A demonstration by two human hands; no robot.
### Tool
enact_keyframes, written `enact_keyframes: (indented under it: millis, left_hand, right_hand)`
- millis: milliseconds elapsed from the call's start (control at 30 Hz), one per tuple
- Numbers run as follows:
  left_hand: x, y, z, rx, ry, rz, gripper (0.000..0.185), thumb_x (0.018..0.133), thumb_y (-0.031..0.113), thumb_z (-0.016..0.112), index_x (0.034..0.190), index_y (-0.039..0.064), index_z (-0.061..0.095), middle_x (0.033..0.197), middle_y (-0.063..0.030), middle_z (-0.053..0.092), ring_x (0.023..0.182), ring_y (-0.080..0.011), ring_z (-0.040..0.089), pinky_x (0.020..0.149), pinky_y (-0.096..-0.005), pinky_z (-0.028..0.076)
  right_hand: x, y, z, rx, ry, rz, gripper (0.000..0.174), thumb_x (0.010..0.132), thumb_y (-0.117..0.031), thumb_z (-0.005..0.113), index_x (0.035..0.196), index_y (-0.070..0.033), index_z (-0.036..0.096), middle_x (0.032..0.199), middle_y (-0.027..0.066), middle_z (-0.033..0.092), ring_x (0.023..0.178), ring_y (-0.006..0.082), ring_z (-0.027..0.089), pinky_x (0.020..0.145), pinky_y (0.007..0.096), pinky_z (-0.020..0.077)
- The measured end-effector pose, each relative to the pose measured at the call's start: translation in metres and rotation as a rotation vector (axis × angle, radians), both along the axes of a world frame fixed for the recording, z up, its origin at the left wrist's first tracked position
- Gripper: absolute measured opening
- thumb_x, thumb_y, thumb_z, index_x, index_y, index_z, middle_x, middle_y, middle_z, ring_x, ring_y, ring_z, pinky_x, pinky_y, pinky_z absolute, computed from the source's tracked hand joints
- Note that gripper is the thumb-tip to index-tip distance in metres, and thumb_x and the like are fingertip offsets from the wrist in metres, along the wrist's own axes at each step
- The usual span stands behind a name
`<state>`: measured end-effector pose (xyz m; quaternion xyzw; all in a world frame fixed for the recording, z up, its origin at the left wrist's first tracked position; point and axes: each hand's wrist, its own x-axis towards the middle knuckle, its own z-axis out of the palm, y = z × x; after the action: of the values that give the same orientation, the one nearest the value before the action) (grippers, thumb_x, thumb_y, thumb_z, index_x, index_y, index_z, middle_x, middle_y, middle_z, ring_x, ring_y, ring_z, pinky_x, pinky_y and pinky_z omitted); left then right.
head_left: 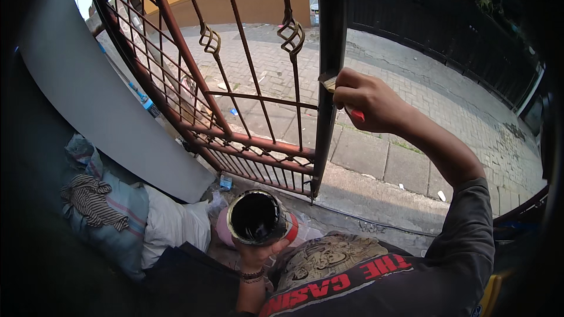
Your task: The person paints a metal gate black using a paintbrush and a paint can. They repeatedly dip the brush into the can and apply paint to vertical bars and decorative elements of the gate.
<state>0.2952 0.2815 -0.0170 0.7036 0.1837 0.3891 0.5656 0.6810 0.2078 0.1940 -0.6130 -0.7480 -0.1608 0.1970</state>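
Observation:
My right hand [368, 101] grips a paintbrush [329, 83] with a red handle end. Its bristles touch the edge post [331, 44] of a metal gate, and the post looks dark and glossy. Reddish-brown rails [277, 144] and thin bars with twisted basket ornaments [291, 37] make up the rest of the gate. Low in front of me, my left hand [257, 253] supports a round paint can [254, 217] from below. The can is uncovered, holds black paint and has dark smears around its rim. Part of my left hand is hidden beneath the can.
Stuffed sacks [176, 220] with a striped cloth [93, 200] on top lie at the left, beside a leaning grey panel [101, 83]. A blue-headed broom [150, 105] stands past the gate. Beyond are a paved lane [396, 97] and a dark gate [423, 22].

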Motion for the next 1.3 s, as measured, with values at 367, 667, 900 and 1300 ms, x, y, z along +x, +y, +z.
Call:
enact_keyframes:
  millis: [367, 667, 900, 1300]
  left_hand:
    - [-0.058, 0.051, 0.003, -0.244, 0.026, -0.161, 0.095, 0.058, 0.016, 0.104, 0.138, -0.001, 0.055, 0.127, -0.0099, 0.069, 0.116, -0.0209, 0.068, 0.103, -0.0373, 0.056]
    - [-0.029, 0.022, 0.011, -0.232, -0.118, -0.339, 0.098, 0.057, 0.024, 0.106, 0.137, -0.001, 0.056, 0.125, -0.0122, 0.071, 0.114, -0.0225, 0.071, 0.1, -0.0379, 0.057]
    - [-0.056, -0.009, 0.029, -0.2, -0.062, -0.327, 0.096, 0.059, 0.024, 0.105, 0.137, -0.002, 0.053, 0.125, -0.0128, 0.07, 0.114, -0.0223, 0.071, 0.099, -0.038, 0.058]
    - [-0.105, -0.064, 0.028, -0.162, 0.108, -0.261, 0.097, 0.058, 0.021, 0.105, 0.138, -0.001, 0.054, 0.129, -0.012, 0.068, 0.12, -0.022, 0.068, 0.105, -0.0381, 0.055]
  right_hand:
    - [-0.172, -0.184, -0.296, 0.552, 2.339, -1.059, 0.024, 0.093, -0.007, 0.068, 0.114, -0.011, 0.058, 0.094, 0.0078, 0.068, 0.082, 0.0221, 0.071, 0.072, 0.0363, 0.0604]
    - [-0.175, -0.143, -0.258, 0.602, 2.251, -0.723, 0.026, 0.094, -0.011, 0.069, 0.117, -0.009, 0.057, 0.1, 0.0094, 0.07, 0.092, 0.0249, 0.073, 0.075, 0.039, 0.0607]
    - [-0.205, -0.141, -0.258, 0.509, 2.271, -0.739, 0.026, 0.093, -0.008, 0.068, 0.117, -0.007, 0.057, 0.103, 0.012, 0.068, 0.092, 0.0281, 0.073, 0.073, 0.0416, 0.0613]
    - [-0.236, -0.219, -0.302, 0.575, 2.338, -0.742, 0.031, 0.09, -0.006, 0.068, 0.119, -0.006, 0.056, 0.105, 0.0125, 0.068, 0.091, 0.0275, 0.072, 0.075, 0.0438, 0.0604]
